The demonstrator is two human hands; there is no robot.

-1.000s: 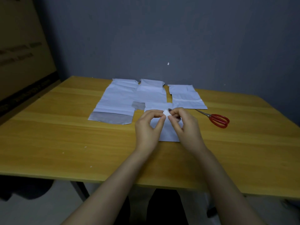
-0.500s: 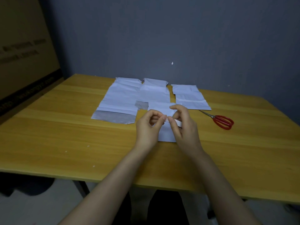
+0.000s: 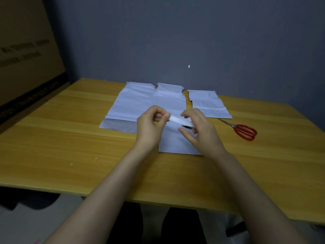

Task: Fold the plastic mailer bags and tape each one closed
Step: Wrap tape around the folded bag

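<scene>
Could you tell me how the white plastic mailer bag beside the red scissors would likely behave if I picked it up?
The white plastic mailer bag lies flat and creased, so it would probably flop and drape. It looks thin, so likely very light, and it may slide easily on the smooth yellow wooden table.

Yellow wood-grain table (image 3: 52,147). Lying on it, far side: three white plastic mailer bags (image 3: 207,104) in a row, the leftmost showing a grey strip (image 3: 119,125). Nearer: a fourth, folded white bag (image 3: 174,143). To the right: red-handled scissors (image 3: 245,132), blades together.
</scene>
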